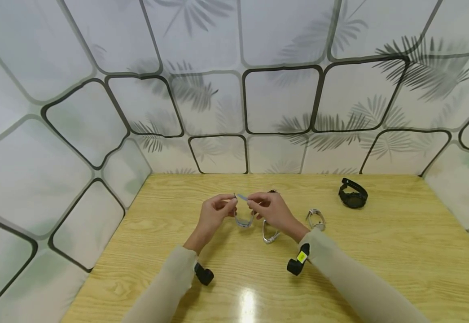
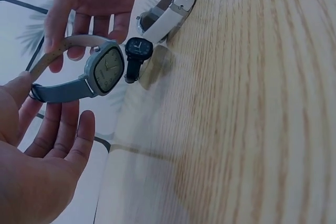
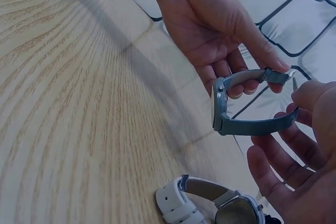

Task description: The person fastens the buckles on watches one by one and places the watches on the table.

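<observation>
A person in pale long sleeves is holding a blue-grey wristwatch [image 2: 102, 72] just above the middle of a wooden table [image 1: 379, 251], one strap end in each hand. The left hand [image 1: 214, 214] is pinching the blue strap end between thumb and forefinger, its other fingers hanging loose and spread. The right hand [image 1: 269, 208] is pinching the other strap end, the one carrying the buckle, with its remaining fingers relaxed below it. The watch is showing a rounded-square grey case, a pale cream dial and a small crown on its side; its slim matte strap is curving into an open loop between the two hands.

On the light, glossy, strongly grained table, a white-strapped watch [image 3: 210, 205] with a smooth band and metal buckle is lying just below the right hand. A small black watch [image 2: 136, 56] with a square face is sitting beside it. A silvery metal-band watch [image 1: 316, 219] is lying near the right forearm, and a chunky black sports watch [image 1: 353, 194] is sitting well apart at the table's far right. Walls printed with rounded tiles and palm leaves are enclosing the table.
</observation>
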Action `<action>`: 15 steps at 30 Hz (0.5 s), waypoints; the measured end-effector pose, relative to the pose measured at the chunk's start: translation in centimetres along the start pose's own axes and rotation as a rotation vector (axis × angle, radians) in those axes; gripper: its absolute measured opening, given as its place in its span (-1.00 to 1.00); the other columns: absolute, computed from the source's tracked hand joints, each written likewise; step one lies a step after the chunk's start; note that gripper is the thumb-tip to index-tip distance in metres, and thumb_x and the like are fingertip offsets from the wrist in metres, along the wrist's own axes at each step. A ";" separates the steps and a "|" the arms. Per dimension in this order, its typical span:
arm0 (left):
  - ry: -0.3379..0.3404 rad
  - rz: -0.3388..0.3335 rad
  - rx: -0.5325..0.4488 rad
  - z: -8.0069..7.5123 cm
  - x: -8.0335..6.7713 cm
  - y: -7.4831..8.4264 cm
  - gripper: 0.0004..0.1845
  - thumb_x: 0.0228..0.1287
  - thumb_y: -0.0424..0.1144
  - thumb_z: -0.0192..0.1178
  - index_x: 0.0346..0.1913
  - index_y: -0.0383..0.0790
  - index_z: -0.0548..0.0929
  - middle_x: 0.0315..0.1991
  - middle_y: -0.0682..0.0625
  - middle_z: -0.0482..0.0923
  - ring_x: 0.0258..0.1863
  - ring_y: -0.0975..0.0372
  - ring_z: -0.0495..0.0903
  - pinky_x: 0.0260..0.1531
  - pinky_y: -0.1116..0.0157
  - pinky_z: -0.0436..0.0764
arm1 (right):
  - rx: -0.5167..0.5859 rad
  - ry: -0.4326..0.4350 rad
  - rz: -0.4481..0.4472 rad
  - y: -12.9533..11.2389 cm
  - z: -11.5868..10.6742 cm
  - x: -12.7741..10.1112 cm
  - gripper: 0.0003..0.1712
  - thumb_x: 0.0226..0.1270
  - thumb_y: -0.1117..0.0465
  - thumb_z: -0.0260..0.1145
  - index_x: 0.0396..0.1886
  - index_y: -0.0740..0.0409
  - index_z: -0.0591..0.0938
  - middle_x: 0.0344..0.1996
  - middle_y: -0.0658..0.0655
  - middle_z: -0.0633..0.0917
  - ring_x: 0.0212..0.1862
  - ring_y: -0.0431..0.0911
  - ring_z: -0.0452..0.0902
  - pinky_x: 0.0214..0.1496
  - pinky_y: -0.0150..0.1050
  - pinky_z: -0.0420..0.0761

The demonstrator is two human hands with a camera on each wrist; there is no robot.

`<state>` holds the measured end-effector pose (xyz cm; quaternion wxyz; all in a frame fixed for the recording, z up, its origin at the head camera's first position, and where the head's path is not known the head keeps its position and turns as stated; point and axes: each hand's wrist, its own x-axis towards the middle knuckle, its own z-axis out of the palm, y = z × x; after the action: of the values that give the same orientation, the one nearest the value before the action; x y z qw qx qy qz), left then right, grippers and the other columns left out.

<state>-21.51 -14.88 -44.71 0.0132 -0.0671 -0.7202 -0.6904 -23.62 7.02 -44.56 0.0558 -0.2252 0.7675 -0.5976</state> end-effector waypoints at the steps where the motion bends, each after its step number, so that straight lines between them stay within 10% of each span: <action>1: 0.000 0.006 0.008 0.0 0.0 0.0 -0.71 0.45 -0.24 0.31 0.07 -0.38 0.73 -0.22 -0.35 0.72 -0.37 0.19 0.70 -0.14 0.15 0.76 | -0.012 -0.003 -0.002 0.0 0.0 0.0 -0.66 0.54 0.15 0.32 0.16 0.22 0.71 -0.09 0.41 0.72 -0.22 0.19 0.73 -0.18 0.15 0.75; 15: -0.054 0.041 0.041 -0.8 0.0 -0.3 -0.77 0.43 -0.33 0.32 -0.02 -0.47 0.72 -0.36 -0.18 0.71 -0.41 0.19 0.68 -0.18 0.16 0.76 | -0.117 -0.076 -0.032 -0.1 0.1 0.1 -0.70 0.55 0.16 0.31 0.14 0.17 0.73 -0.07 0.34 0.75 -0.22 0.16 0.73 -0.22 0.09 0.75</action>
<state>-21.65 -15.64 -45.02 0.0095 -0.1002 -0.7326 -0.6732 -23.67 6.91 -44.46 0.0620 -0.2630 0.7947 -0.5436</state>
